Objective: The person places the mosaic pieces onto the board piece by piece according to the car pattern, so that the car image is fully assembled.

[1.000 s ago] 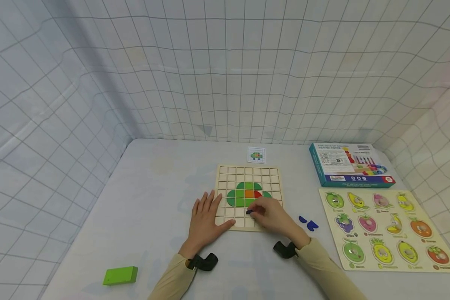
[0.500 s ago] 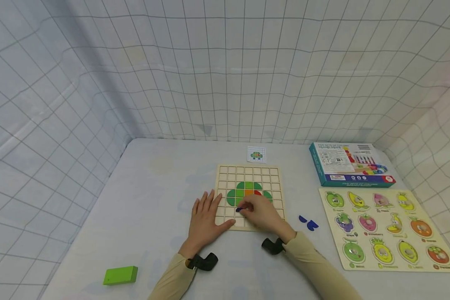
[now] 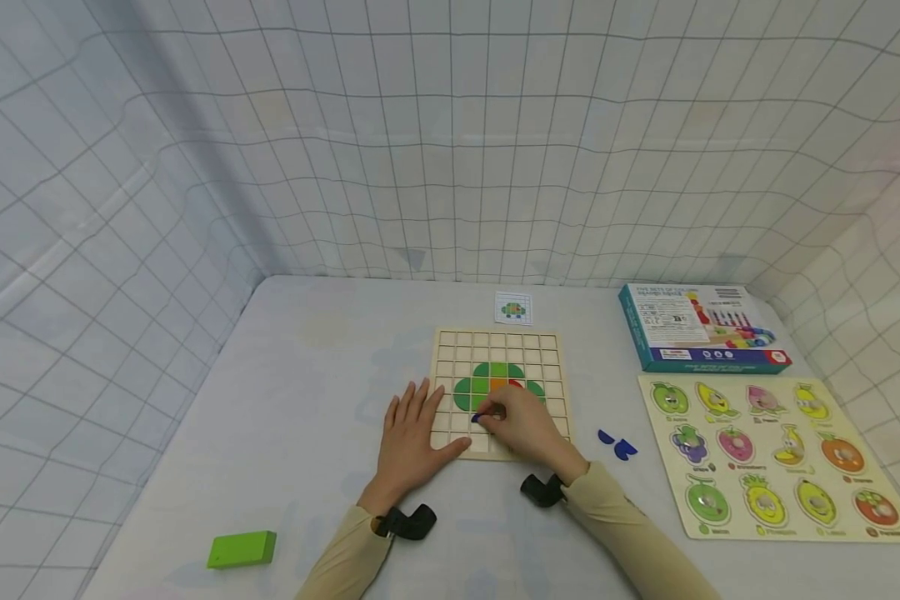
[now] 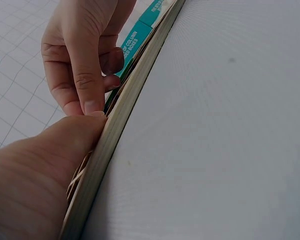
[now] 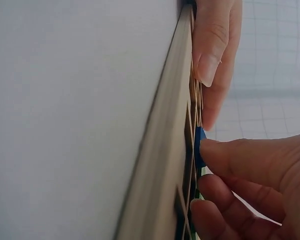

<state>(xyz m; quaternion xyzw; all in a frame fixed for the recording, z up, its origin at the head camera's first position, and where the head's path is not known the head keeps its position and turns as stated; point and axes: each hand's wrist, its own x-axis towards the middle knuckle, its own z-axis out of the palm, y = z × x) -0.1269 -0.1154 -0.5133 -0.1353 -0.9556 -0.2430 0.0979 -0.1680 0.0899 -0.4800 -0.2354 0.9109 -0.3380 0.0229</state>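
Note:
In the head view, a wooden grid board [image 3: 457, 353] lies on the table, with green pieces [image 3: 462, 395], an orange piece [image 3: 498, 384] and a partly covered red piece [image 3: 516, 384] set in its cells. My left hand [image 3: 411, 442] rests with straight fingers along the board's left side, its thumb at the lower left edge. Between right thumb and fingers I pinch a small blue piece [image 5: 199, 147], just below the green pieces. My right hand [image 3: 525, 425] covers the board's lower right part. The blue piece's full outline is hidden.
Loose blue pieces [image 3: 624, 450] lie right of the board. A small pattern card [image 3: 513, 308] sits behind it. At right are a boxed toy set [image 3: 705, 329] and a fruit puzzle board [image 3: 780, 458]. A green block [image 3: 242, 550] lies at front left.
My right hand has moved left across the board with the blue piece, then shifted only slightly in the last half second. My left hand has stayed in place.

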